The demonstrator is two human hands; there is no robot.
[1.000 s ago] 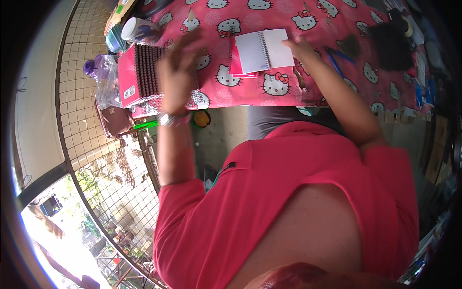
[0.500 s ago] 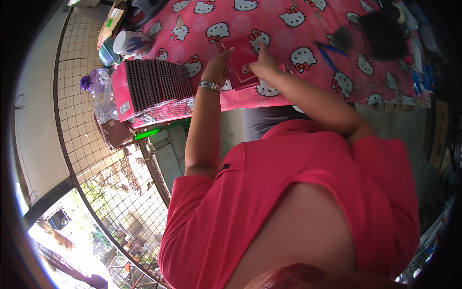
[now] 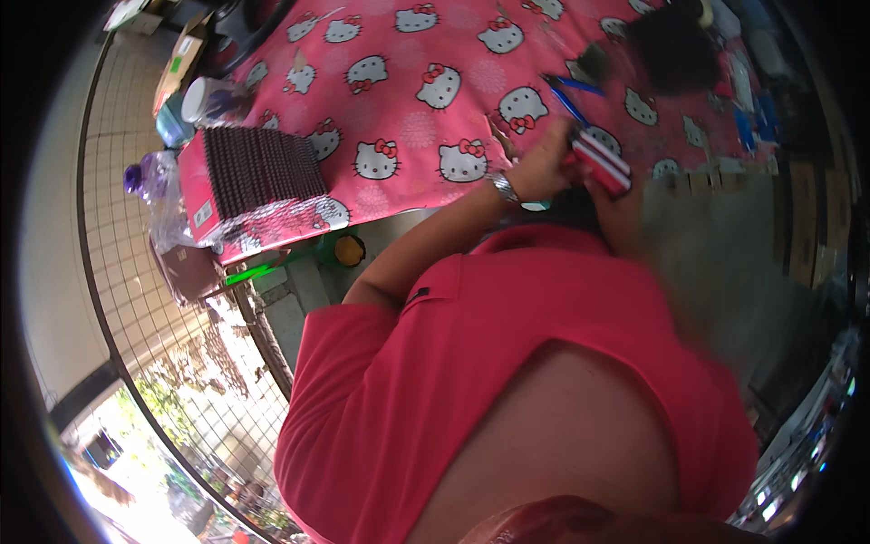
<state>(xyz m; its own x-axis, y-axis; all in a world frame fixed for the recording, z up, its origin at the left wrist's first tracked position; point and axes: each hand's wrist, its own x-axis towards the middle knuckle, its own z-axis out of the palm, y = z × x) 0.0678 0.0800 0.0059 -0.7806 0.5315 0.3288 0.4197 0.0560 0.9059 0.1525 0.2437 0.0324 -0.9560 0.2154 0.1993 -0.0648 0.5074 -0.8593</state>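
Pink notebooks (image 3: 605, 163), now bundled upper right of centre, look clamped between left hand (image 3: 542, 168) and blurred right hand (image 3: 622, 213), I judge.

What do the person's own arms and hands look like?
Both arms wear short, pinkish-red fabric sleeves, with the forearms uncovered. A silver-coloured, metal-looking wristband, perhaps a watch, circles the left wrist. The left hand and right hand show no gloves; blur hides finer detail on the right.

I'm seeing a red-and-white striped bundle (image 3: 602, 164), pink, dark-spined notebooks (image 3: 258, 172) and a pink-and-white cat-print cloth (image 3: 399, 118).
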